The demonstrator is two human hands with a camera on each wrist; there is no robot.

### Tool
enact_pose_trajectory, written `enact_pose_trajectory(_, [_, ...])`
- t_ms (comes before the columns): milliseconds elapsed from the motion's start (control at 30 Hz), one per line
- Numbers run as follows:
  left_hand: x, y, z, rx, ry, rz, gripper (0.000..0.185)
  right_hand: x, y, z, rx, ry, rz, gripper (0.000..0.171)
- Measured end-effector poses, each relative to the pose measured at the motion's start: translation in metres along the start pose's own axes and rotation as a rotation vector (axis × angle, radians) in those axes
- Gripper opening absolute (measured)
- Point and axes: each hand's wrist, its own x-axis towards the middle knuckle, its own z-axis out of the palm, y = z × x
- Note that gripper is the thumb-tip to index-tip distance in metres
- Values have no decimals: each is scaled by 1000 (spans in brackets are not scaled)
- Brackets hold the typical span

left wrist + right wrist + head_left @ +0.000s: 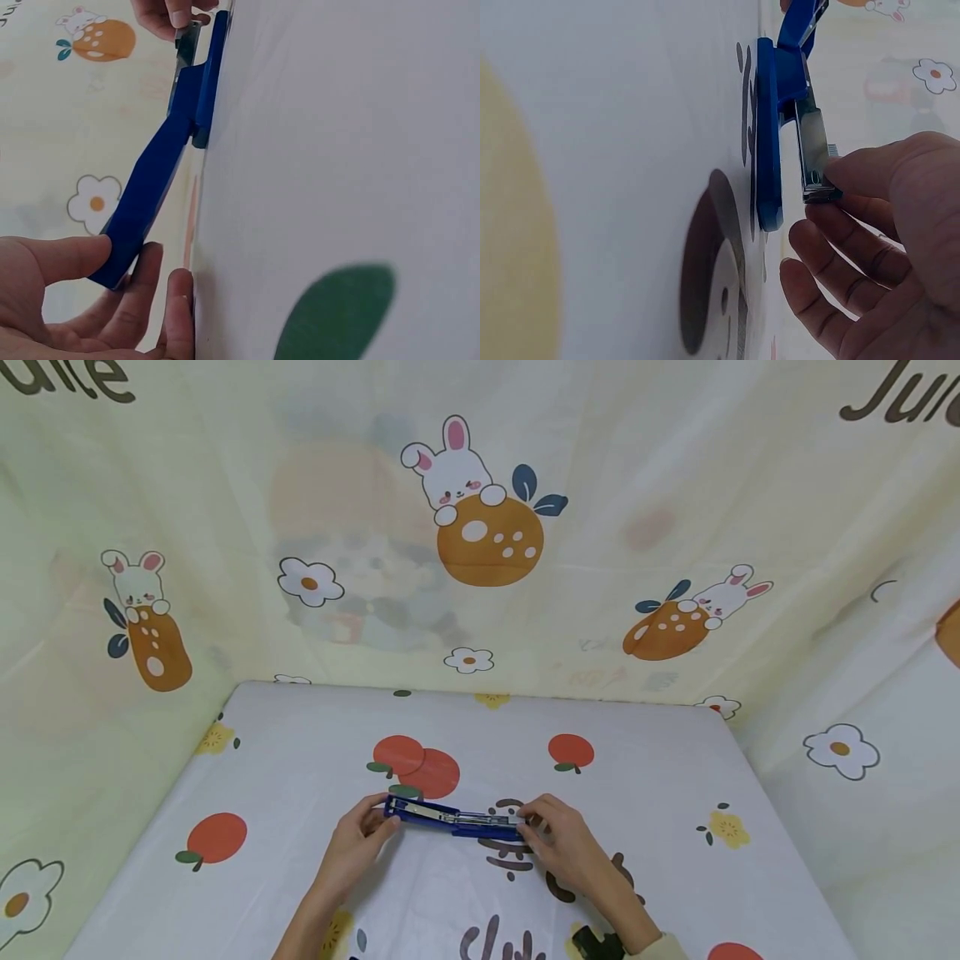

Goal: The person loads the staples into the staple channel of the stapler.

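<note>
The stapler (453, 817) is dark blue, long and narrow, and it is swung open — its blue top cover is folded back to the left, and the shiny metal staple track is lifted away from the blue base. It lies on the table (645, 760), near the front edge and about in the middle, on a white cloth printed with oranges and dark letters.

The left hand (358, 842) holds the far end of the opened cover: the thumb lies on top and the curled fingers (139, 296) are under it. The right hand (564, 843) is at the other end. Its thumb presses on the tip of the metal track, and the other fingers (832, 300) are loosely bent just beside the base, not touching it in the right wrist view.
</note>
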Motion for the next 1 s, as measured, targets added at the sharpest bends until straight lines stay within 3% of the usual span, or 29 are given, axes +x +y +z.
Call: enact_pose_trajectory(1000, [2,-2,0,2,0,-8,48,-1,-5,-3,-11,-53,128,16])
